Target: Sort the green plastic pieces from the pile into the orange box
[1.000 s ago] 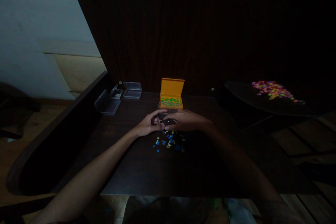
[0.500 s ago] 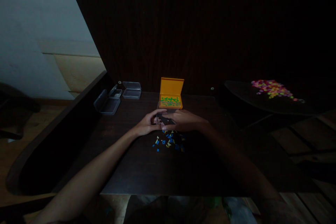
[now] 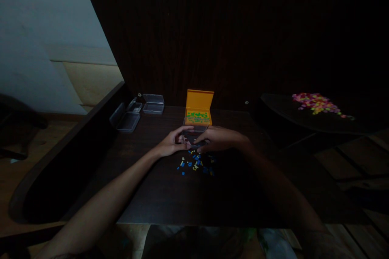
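Note:
My left hand (image 3: 173,142) is wrapped round the left side of a clear plastic box (image 3: 194,129), thumb along the near edge and fingers at the far side. My right hand (image 3: 217,139) is over the box's right part. Its index finger points into the box and its thumb is apart at the near edge; I see nothing held between them. Small blue and pale yellow pieces (image 3: 196,164) lie scattered on the table just in front of the box. Behind it stands an orange box (image 3: 199,99), lid raised, with small green pieces (image 3: 197,115) inside.
Clear plastic cases with raised lids, one nearer (image 3: 129,122) and one farther back (image 3: 153,107), stand at the back left of the dark table (image 3: 158,198). A pile of pink, red and yellow pieces (image 3: 316,102) lies on a dark surface at the right. A dark panel (image 3: 194,36) rises behind.
My right hand has drawn back slightly to the right, and its index finger and thumb have come apart, showing more of the box. My left hand keeps its grip.

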Demonstrator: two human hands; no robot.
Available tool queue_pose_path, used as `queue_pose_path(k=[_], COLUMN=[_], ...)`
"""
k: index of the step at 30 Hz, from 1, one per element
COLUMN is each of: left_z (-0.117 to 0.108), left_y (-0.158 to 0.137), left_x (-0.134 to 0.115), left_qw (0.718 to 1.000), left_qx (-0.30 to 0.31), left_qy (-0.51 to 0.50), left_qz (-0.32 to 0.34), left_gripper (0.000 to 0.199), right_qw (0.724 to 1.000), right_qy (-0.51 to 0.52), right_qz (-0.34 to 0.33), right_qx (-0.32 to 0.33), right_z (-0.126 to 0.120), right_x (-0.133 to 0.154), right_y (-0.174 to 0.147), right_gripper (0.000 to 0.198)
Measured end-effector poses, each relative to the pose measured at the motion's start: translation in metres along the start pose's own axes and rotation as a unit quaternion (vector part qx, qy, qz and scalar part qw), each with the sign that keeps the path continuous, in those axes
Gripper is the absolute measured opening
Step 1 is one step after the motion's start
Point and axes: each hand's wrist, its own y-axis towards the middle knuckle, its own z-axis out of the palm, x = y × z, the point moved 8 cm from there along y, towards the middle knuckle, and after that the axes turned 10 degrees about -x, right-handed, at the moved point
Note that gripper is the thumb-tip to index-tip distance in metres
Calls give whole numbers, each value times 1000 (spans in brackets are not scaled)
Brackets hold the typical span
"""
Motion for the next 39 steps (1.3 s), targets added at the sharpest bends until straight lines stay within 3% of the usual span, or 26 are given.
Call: queue_pose_path(k=[7,14,25,39], left_z=[0,1,2,1], left_y=[0,0,0,0], left_x=[0,-4,-3,-3], left_qw=[1000,1000,1000,1000], left_qx=[-5,5,10,-4], left_qy=[7,8,-12,16], left_qz=[2,13,9,15], left_gripper=[71,68,68,70], right_qw=[1000,999,998,1000], right_qy=[-2,-26,-22,-2], right_qz=[-15,30,41,-1], right_qx=[-17,-20,-40,-12], right_z=[1,3,-2,2], right_x=[1,-7,-12,-1], right_y=[2,3,2,1], right_gripper=[41,44,57,42])
